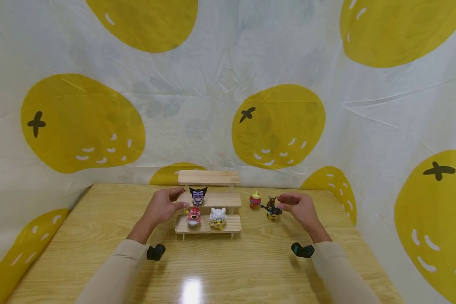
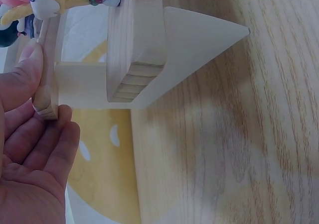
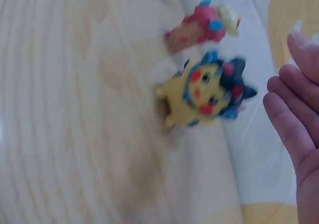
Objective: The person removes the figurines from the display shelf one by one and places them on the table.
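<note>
In the head view, my left hand point(image 1: 163, 207) is at the left end of a three-tier wooden display stand point(image 1: 222, 199). Its thumb lies on top of the middle shelf point(image 2: 46, 84) and its fingers curl beneath, pinching the end. A dark-eared purple figurine point(image 1: 198, 196) stands on that shelf; a pink figurine point(image 1: 193, 217) and a white-hooded yellow figurine point(image 1: 218, 218) occupy the lowest one. My right hand point(image 1: 299, 207), fingers extended and holding nothing, hovers beside a yellow figurine with a dark hat point(image 3: 187, 97) and a small brown figurine point(image 1: 271, 203).
A red figurine with a pale yellow-green head point(image 1: 255, 200) stands on the wood-grain table point(image 1: 251, 270), right of the stand. White cloth with large yellow fruit shapes point(image 1: 197, 122) hangs behind and beside the table. Black wrist devices point(image 1: 156, 252) sit at both cuffs.
</note>
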`<state>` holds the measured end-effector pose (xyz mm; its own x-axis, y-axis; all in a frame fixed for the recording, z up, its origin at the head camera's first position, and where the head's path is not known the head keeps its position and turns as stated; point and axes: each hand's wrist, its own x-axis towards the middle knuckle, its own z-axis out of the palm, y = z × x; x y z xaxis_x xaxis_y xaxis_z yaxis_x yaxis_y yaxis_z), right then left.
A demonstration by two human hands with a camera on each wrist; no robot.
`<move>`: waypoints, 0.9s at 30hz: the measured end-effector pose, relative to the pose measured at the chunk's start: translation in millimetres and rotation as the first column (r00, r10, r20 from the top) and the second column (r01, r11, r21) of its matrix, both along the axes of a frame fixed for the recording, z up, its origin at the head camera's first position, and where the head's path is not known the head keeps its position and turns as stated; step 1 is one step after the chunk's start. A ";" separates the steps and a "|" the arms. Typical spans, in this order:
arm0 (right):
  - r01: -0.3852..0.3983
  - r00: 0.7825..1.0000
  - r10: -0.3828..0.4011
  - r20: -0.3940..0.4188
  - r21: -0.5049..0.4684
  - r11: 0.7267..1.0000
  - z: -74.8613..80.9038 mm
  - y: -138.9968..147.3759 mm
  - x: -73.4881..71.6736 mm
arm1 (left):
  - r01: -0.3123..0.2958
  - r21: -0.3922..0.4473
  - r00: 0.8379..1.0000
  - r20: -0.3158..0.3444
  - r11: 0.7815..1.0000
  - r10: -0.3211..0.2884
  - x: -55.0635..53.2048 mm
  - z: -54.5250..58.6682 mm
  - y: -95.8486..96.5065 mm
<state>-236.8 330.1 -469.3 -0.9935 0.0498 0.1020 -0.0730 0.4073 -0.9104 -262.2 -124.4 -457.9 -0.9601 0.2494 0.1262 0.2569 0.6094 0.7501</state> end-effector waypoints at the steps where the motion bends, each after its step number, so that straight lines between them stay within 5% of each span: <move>1: -0.006 1.000 0.006 -0.006 -0.003 1.000 1.9 -2.1 -0.2 | 0.001 0.001 1.000 0.000 1.000 -0.001 0.0 0.2 0.4; 14: -0.096 0.995 0.095 -0.016 -0.064 0.993 26.6 -38.1 -4.0 | 0.003 -0.005 1.000 -0.011 1.000 -0.003 0.6 1.3 0.1; 27: -0.140 0.990 0.142 0.011 -0.116 0.983 33.1 -66.5 -1.9 | 0.002 0.007 1.000 -0.006 1.000 -0.002 1.2 1.7 0.4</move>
<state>-238.7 263.6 -436.3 -0.9931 -0.0809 0.0846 -0.1045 0.2868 -0.9523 -261.0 -124.0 -456.2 -0.9589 0.2504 0.1336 0.2625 0.6032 0.7532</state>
